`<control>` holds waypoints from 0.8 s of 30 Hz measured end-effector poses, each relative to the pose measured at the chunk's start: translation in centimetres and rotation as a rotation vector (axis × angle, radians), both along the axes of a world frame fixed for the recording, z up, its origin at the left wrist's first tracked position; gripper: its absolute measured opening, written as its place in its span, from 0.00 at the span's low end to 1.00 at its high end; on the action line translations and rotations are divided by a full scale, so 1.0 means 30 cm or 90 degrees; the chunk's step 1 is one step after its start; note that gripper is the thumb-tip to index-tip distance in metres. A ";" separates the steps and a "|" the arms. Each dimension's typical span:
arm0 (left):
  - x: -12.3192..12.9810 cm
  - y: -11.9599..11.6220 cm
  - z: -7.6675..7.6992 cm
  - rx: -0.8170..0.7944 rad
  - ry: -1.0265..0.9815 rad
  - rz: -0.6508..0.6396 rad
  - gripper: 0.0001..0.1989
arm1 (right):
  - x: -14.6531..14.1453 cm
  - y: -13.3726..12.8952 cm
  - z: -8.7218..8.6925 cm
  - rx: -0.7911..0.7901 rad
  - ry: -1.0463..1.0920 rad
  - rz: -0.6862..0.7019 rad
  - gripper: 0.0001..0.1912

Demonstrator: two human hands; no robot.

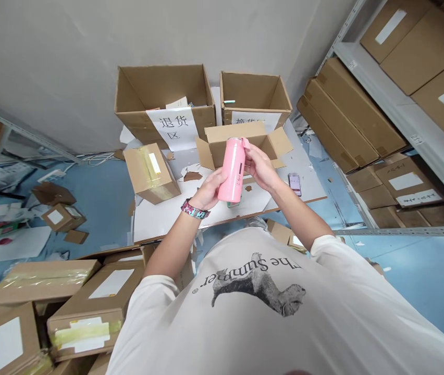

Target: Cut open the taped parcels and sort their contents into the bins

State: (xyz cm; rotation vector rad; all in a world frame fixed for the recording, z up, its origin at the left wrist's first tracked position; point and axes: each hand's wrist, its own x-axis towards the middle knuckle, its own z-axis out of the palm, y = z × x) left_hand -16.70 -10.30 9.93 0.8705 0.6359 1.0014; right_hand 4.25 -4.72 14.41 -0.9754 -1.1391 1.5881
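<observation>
Blue-painted floor (105,195) spreads around a white-topped tabletop (175,221) scattered with cardboard scraps, and grey metal shelving (402,122) on the right carries flat brown cartons. Against the wall, two open cardboard boxes stand side by side: the left one (163,88) bears a paper sign (171,127) reading 退货区, and the right one (255,91) has a partly hidden paper sign of its own. The person holds a slim pink can (232,172) upright above the tabletop, tilted slightly, between both hands and in front of a small open carton (235,143). The left hand (208,190) closes in a firm grip around the can's lower half, with a patterned wristband (195,209) on that wrist. The right hand (259,166) grips the can's upper side, its fingers (248,156) beside a small pink tab (245,142) sticking out at the top edge. A taped carton (151,173) sits on the tabletop to the left, and a small pink-and-white package (294,183) lies to the right. More taped cartons (95,297) are piled at lower left, below the tabletop.
</observation>
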 end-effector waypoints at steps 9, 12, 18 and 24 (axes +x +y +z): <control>0.073 -0.039 -0.005 0.006 0.015 -0.032 0.40 | -0.015 -0.084 -0.017 0.012 0.057 0.012 0.52; 0.078 -0.044 -0.003 -0.039 -0.056 -0.076 0.38 | -0.018 -0.102 -0.013 -0.035 0.099 0.069 0.47; 0.072 -0.056 -0.010 -0.054 -0.048 -0.019 0.39 | -0.014 -0.131 -0.008 -0.048 0.115 0.075 0.48; 0.081 -0.103 0.000 -0.021 -0.024 -0.107 0.44 | -0.011 -0.158 -0.006 -0.036 0.110 0.130 0.54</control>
